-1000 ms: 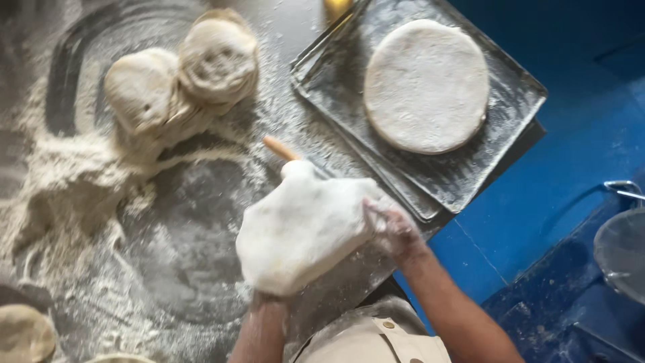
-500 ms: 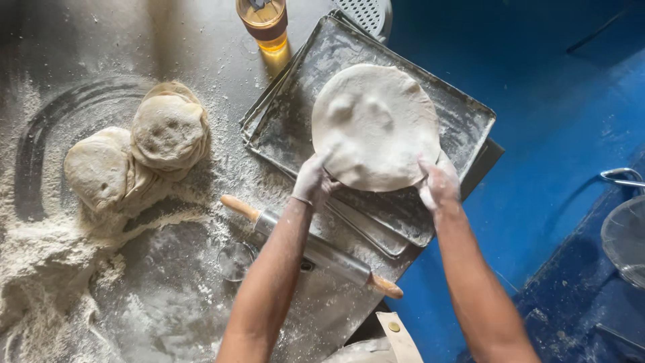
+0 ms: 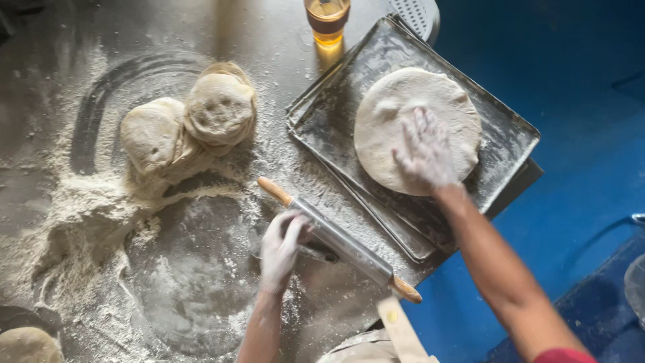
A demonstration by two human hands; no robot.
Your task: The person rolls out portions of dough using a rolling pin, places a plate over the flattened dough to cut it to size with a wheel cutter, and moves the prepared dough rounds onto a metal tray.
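One flat dough round (image 3: 403,121) lies under the right hand (image 3: 426,151).

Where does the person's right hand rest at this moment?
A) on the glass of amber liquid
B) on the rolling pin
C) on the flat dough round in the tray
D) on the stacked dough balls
C: the right hand lies flat on the flat dough round in the metal tray, while the left hand touches the rolling pin.
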